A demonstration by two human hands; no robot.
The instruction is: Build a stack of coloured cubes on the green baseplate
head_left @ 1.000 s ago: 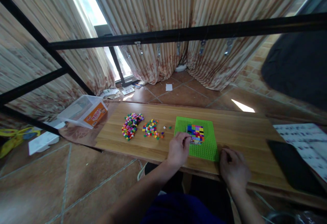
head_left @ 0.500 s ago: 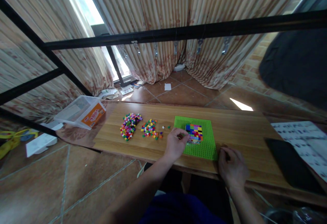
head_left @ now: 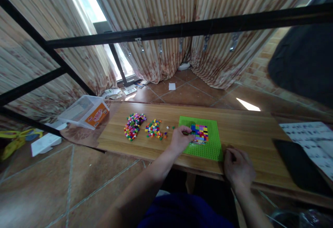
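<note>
We see a wood-grained table (head_left: 244,131) carrying a larger heap of coloured bricks (head_left: 133,127), a smaller heap (head_left: 154,129) beside it, a few loose bricks (head_left: 167,127), a green baseplate (head_left: 213,139) and, rightward, a flat black pad (head_left: 299,165).

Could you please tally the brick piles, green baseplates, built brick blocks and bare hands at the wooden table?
Brick piles: 2
Green baseplate: 1
Built brick block: 1
Bare hands (left hand, right hand): 2
Total: 6

Home room, floral curtains (head_left: 151,16), floor tiles (head_left: 104,172)
</note>
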